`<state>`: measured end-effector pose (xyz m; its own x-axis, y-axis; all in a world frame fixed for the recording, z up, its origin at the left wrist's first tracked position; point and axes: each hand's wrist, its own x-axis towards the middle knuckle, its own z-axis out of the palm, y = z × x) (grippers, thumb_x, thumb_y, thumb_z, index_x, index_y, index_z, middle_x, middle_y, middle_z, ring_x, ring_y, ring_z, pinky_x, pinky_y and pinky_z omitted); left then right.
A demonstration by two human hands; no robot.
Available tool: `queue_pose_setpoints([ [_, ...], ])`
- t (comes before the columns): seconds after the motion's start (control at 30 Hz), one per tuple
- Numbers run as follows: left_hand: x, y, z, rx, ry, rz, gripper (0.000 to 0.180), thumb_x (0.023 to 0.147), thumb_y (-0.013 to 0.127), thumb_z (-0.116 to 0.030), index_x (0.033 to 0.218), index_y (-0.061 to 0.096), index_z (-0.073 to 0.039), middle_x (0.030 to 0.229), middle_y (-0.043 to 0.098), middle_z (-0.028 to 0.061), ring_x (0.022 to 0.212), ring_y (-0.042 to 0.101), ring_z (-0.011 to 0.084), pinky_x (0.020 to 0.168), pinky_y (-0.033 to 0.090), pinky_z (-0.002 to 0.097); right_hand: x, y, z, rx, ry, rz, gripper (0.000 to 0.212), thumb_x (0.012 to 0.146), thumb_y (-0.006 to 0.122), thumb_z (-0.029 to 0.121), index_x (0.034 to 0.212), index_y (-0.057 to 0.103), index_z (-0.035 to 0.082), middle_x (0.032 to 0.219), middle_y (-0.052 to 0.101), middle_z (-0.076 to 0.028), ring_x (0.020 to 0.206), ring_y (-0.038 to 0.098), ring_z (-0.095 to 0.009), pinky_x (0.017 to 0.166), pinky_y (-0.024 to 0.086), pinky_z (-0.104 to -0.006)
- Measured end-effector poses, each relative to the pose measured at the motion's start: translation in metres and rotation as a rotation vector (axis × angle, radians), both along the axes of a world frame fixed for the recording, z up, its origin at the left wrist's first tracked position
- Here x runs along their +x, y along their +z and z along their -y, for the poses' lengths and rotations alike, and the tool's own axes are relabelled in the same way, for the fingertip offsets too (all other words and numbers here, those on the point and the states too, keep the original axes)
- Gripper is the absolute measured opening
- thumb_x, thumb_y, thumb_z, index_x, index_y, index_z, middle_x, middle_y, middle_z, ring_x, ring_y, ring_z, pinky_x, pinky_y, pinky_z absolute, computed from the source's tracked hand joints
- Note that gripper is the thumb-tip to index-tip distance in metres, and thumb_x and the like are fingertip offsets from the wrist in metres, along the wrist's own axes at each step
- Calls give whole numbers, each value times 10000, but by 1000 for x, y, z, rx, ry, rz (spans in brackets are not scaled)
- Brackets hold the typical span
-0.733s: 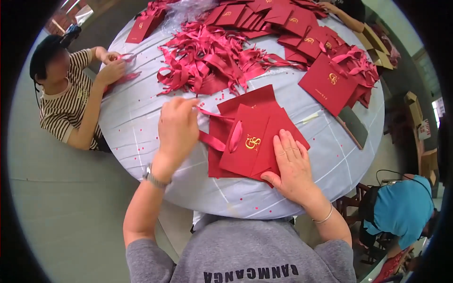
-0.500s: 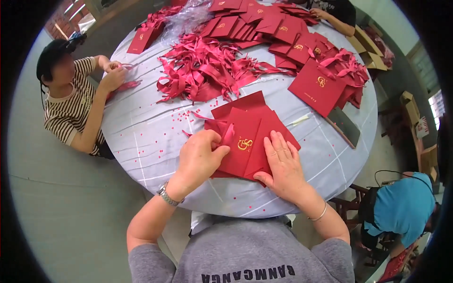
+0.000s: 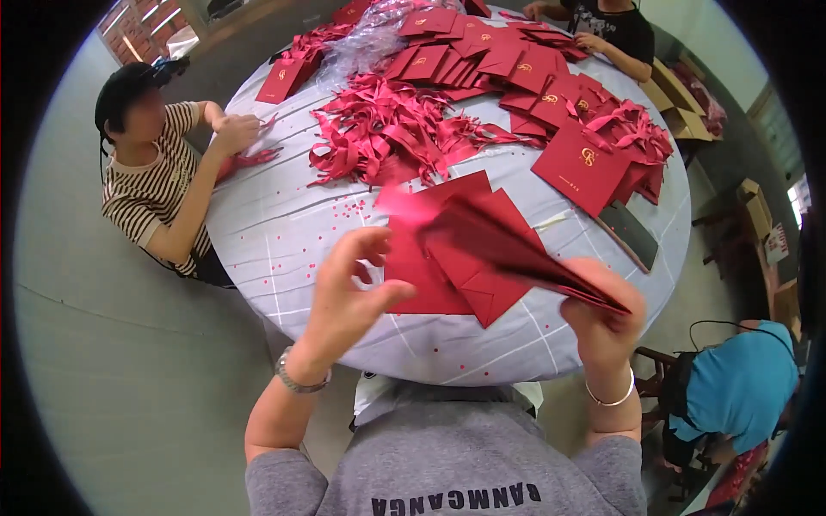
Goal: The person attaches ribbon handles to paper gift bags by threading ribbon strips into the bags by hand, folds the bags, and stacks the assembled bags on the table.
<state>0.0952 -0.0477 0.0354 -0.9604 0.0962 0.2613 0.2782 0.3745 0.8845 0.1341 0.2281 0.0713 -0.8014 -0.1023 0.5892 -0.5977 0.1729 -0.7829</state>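
Note:
My right hand is closed around the bottom end of a folded red paper gift bag, raised and tilted over the table. A pink ribbon, smeared by motion, trails from the bag's far end. To the left of the bag, my left hand is empty, with fingers curved and thumb apart. Beneath the raised bag, several flat red gift bags lie overlapping on the pale tablecloth.
A heap of pink ribbons lies beyond the bags, with many red gift bags behind it. A dark phone-like slab lies at right. One person handles ribbon at left; another person sits across the table.
My right hand has lifted the top bag off the pile and swung it up to the right. My left hand has let go of the ribbon and spread its fingers.

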Motion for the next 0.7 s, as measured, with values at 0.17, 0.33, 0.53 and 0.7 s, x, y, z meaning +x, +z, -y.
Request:
queue_pose_setpoints([
  [0.17, -2, -22, 53, 460, 214, 108, 270, 884, 609, -7, 1152, 575, -13, 1004, 596, 26, 889, 559, 99, 787, 469, 232, 4, -12, 11, 711, -307, -567, 411, 782, 715, 164, 1154, 620, 17, 1088, 658, -167, 941, 616, -264, 794, 461, -355],
  [0.33, -3, -28, 42, 349, 274, 30, 230, 895, 602, 6, 1124, 583, -6, 991, 605, 26, 872, 560, 89, 783, 464, 233, 2, -47, 36, 932, 55, -121, 593, 683, 791, 295, 1185, 617, 32, 1167, 632, -128, 986, 599, -284, 851, 429, -387],
  [0.53, -11, -10, -15, -154, 53, -395, 127, 783, 665, 31, 894, 646, -27, 904, 634, 103, 814, 597, 225, 712, 466, 311, -44, -17, 12, 632, 191, 18, 461, 717, 781, 214, 1110, 653, 9, 1022, 683, -124, 908, 626, -291, 785, 472, -376],
  [0.7, -27, -20, -41, -264, -74, -519, 188, 711, 715, -44, 883, 644, -68, 880, 618, 78, 837, 589, 265, 727, 460, 380, -139, -14, 17, 523, -4, 19, 229, 846, 652, 31, 1073, 679, 21, 960, 692, -139, 850, 661, -212, 733, 508, -304],
])
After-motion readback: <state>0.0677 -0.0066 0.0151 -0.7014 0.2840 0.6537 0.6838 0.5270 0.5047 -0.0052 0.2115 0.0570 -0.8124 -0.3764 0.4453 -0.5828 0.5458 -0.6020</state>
